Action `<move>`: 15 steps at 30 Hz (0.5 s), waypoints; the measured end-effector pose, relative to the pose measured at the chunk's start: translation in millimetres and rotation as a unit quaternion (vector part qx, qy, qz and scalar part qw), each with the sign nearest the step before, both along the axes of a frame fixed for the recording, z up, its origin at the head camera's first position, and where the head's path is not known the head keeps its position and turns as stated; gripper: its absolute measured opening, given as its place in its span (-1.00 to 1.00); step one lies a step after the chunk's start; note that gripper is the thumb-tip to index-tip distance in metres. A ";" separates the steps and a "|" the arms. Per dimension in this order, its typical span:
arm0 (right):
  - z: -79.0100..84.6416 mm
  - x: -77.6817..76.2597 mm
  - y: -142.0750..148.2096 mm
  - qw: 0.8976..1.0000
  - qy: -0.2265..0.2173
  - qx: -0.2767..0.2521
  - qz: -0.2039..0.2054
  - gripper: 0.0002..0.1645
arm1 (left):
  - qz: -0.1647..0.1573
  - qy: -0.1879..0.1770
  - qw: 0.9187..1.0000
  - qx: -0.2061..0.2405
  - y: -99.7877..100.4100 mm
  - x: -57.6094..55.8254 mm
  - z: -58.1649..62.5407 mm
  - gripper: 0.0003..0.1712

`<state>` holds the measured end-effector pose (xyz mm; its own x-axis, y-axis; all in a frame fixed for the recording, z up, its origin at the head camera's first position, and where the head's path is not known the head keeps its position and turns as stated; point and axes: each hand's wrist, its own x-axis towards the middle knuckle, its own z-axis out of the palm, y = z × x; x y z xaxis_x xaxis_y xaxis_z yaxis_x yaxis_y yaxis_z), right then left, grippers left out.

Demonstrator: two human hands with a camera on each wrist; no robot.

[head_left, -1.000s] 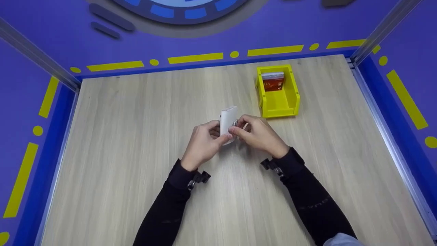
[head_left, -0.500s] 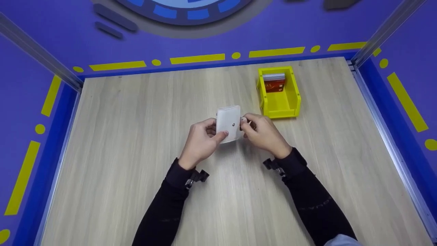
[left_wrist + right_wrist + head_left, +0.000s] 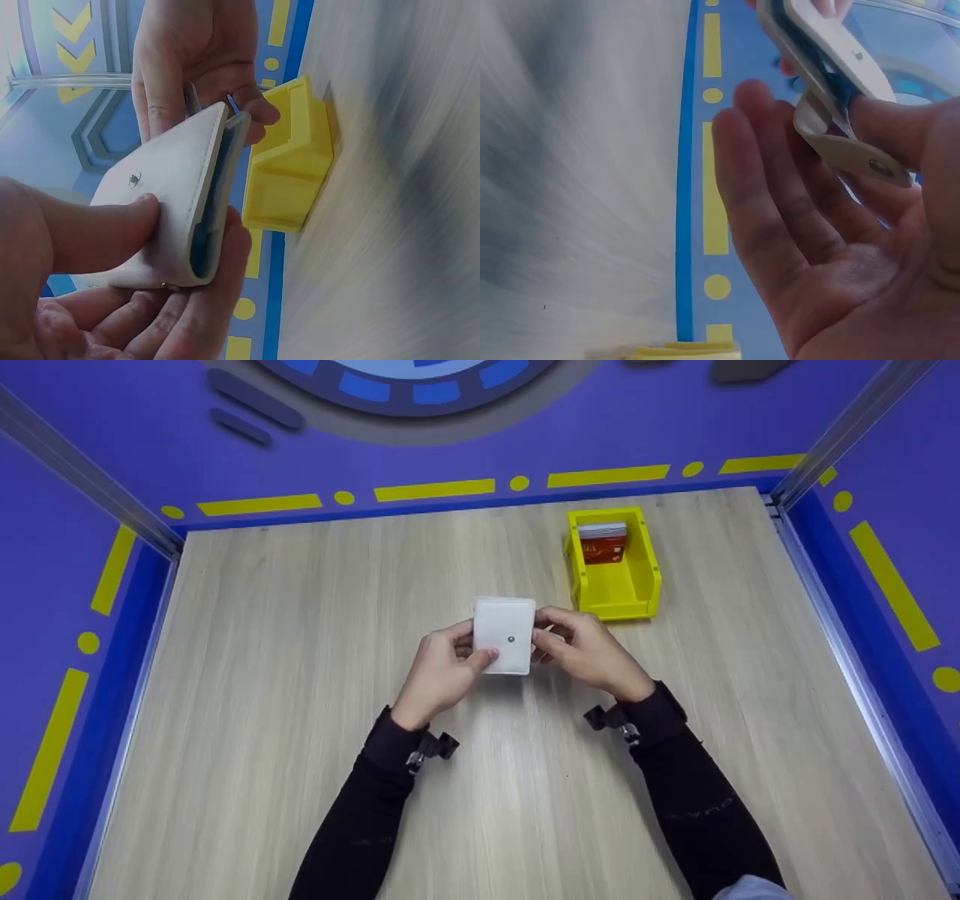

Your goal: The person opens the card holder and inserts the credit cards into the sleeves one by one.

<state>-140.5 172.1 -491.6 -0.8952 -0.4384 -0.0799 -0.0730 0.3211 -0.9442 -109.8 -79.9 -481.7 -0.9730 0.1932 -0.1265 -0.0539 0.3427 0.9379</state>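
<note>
A small white card wallet [image 3: 506,622] with a metal snap stud is held upright over the table, its front toward the head camera. My left hand [image 3: 442,669] grips it by the left side, thumb [image 3: 112,232] flat on the front cover and fingers curled behind. My right hand [image 3: 592,649] is at the wallet's right edge; in the right wrist view its thumb [image 3: 889,127] lies at the gap between the covers. A loose strap [image 3: 847,154] with a snap hangs out beside that thumb, over the right fingers. The covers stand slightly apart, with a bluish inside showing in the left wrist view.
A yellow bin [image 3: 615,604] stands at the back right, just beyond my right hand. Several cards [image 3: 602,547], the front one red, stand in its rear part. Purple panels [image 3: 420,457] enclose the wooden table [image 3: 300,607] at the back and sides.
The wallet has turned so its front cover and stud face the head camera. My right hand has drawn the snap strap off the front and shifted slightly right.
</note>
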 end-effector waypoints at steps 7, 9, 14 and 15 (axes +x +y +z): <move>1.5 2.1 1.7 1.000 -0.014 0.000 0.005 -0.70 | -0.032 -0.007 0.999 -0.022 1.2 0.9 -2.3 -0.40; 1.7 3.0 0.9 1.000 -0.009 0.006 -0.004 -0.72 | -0.040 -0.013 0.999 -0.028 1.3 1.5 -2.4 -0.34; 2.2 4.1 -2.4 0.997 0.032 0.049 -0.041 -0.86 | -0.021 -0.017 0.999 -0.030 -2.2 -0.4 -3.5 -0.18; 2.1 4.5 -3.5 0.996 0.045 0.061 -0.048 -0.87 | -0.013 -0.012 0.999 -0.030 -3.4 -0.7 -3.5 -0.18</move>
